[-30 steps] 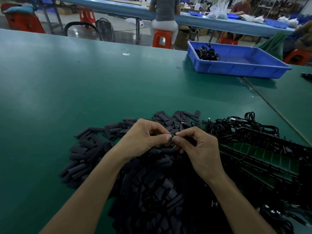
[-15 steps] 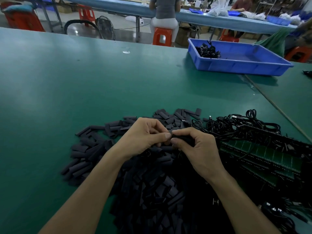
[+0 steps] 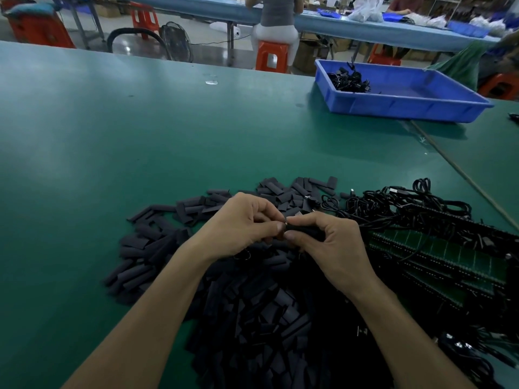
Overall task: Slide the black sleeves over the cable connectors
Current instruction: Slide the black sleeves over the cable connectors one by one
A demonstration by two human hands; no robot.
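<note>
- One black sleeve (image 3: 304, 229) is held in the air between your two hands, just above the middle of the heap, lying roughly level and pointing left to right.
- A small bright tip of the connector (image 3: 286, 224) shows at the sleeve's left end, right where your fingertips meet.
- Your right hand (image 3: 334, 254) is curled around the sleeve, thumb beneath and fingers over the top.
- Your left hand (image 3: 238, 228) is curled too, with thumb and forefinger pinching at the connector tip. The cable behind it is hidden by your hands.
- The sleeve looks partly on, so this seems to be the sliding step. To do it well, keep the connector straight in line with the sleeve, hold the sleeve lightly so it stays round, and push steadily until the connector is covered.
- Below your hands lies the pile of sleeves (image 3: 252, 304), loose, flat and overlapping.
- To the right, touching the pile, is a tangle of black cables (image 3: 393, 203) lying over long green strips (image 3: 438, 248).
- Everything rests on a green table (image 3: 140, 136).
- Far off to the right stands a blue tray (image 3: 407, 105) with a small cluster of black cables in its left corner.
</note>
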